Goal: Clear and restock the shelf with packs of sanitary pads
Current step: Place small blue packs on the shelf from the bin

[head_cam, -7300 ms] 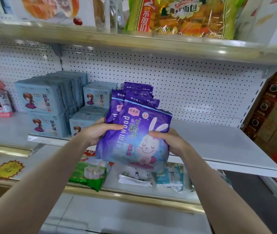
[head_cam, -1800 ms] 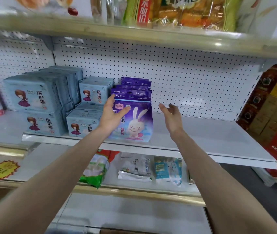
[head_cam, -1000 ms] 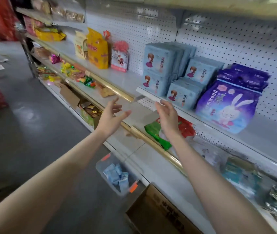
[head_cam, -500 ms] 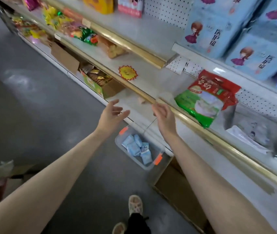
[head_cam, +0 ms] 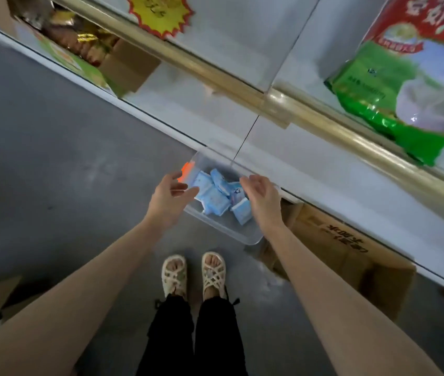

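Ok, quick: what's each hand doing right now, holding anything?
Left hand: open, empty, reaching toward the clear bin of blue packs.
Right hand: open, empty, reaching toward the same bin.

Black trousers [head_cam: 172,335], cream woven open-toed sandals [head_cam: 174,275], bare forearms [head_cam: 324,280].

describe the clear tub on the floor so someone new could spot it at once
Look down at the grey floor at the foot of the shelving. The tub sits there beside a brown cardboard box. It alone is see-through, with an orange latch and pale blue packs inside.
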The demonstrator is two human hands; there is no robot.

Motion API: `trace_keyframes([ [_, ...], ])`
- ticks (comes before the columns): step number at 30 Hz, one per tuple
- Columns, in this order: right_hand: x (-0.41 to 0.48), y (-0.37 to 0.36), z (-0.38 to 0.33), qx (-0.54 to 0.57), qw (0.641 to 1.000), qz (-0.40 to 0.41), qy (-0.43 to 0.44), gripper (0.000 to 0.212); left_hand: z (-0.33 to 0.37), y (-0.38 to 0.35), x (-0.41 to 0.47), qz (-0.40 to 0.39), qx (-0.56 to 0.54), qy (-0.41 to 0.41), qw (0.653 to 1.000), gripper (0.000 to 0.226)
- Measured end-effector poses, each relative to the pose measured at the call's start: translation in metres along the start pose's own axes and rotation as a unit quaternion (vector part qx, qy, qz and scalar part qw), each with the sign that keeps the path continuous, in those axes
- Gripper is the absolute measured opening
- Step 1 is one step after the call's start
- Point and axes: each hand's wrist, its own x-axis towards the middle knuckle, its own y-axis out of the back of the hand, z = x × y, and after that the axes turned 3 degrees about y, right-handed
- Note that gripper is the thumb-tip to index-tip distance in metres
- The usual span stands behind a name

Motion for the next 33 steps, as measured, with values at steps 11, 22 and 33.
trace_keyframes([
  [11,0.111,-0.058,0.178,-0.006,0.975,0.152,-0.164,0.040,-0.123,-0.077,0.183,-0.124,0.084,0.063,0.987,0.047],
  [22,0.195,-0.089,0.343,0.101,0.944,0.189,-0.252,0.060,-0.228,-0.185,0.326,-0.167,0.130,0.088,0.973,0.065],
  [33,0.282,-0.096,0.443,0.073,0.924,0.179,-0.329,0.154,-0.272,-0.273,0.414,-0.143,0.120,0.123,0.975,0.109],
])
